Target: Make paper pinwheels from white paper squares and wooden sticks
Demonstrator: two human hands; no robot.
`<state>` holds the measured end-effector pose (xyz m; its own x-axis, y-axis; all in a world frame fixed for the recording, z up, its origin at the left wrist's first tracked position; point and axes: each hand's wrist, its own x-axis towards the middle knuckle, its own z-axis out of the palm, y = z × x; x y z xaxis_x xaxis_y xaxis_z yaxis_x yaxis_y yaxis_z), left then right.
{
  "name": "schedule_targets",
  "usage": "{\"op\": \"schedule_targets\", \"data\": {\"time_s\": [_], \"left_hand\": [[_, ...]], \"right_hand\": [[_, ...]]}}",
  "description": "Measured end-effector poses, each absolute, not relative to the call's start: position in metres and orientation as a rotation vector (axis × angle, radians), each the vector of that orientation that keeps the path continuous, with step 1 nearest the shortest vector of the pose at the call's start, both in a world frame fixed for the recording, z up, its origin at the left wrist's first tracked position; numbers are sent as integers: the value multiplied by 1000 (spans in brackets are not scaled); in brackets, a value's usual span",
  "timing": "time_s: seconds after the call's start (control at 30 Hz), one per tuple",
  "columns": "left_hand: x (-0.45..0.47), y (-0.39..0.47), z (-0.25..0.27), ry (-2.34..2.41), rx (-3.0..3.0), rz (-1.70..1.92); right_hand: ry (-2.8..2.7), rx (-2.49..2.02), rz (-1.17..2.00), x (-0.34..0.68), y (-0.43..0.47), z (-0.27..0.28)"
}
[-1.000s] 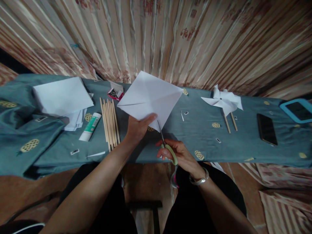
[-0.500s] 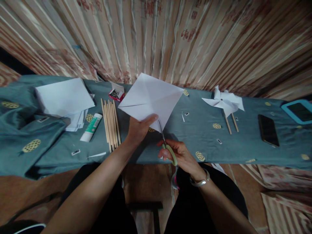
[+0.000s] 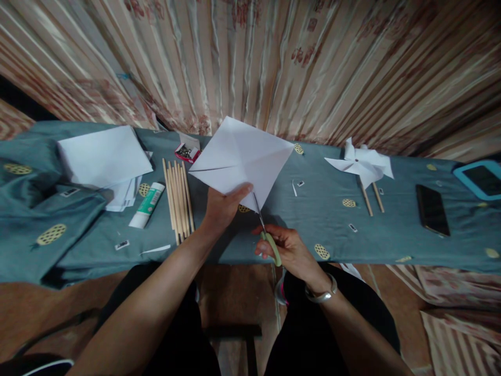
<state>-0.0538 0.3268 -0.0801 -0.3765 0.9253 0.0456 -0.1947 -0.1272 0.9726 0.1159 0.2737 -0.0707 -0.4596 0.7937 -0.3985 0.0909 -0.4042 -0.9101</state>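
Note:
A white square sheet of paper (image 3: 256, 149) is held up like a diamond, with fold creases and a slit running in from its left corner. My left hand (image 3: 224, 208) pinches it near the bottom, thumb on top and the fingers hidden beneath. In my right hand (image 3: 287, 245) is a pair of scissors (image 3: 269, 243) with pale green handles. Their blades point up and lie at the paper's lower corner, on the line toward its middle. The blades look nearly closed.
Wooden sticks (image 3: 178, 201), a glue stick (image 3: 146, 205), a red box of pins (image 3: 188, 151) and stacked paper (image 3: 105, 156) lie left. Paper pinwheels (image 3: 362, 162) on sticks, a phone (image 3: 431, 210) and a blue-framed tablet (image 3: 481, 179) lie right. A curtain (image 3: 250, 68) hangs behind the cloth-covered table (image 3: 376, 240).
The scissor handles have drawn closer together as my right hand's fingers closed. The paper and my left hand are almost unmoved.

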Motion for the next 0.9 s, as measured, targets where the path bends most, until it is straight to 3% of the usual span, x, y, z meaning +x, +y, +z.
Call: {"op": "schedule_targets", "data": {"time_s": [0.9], "left_hand": [[-56,328,-79,1266,874,1621]], "right_hand": [[-1182,-1321,1949,113,275,-68]]}}
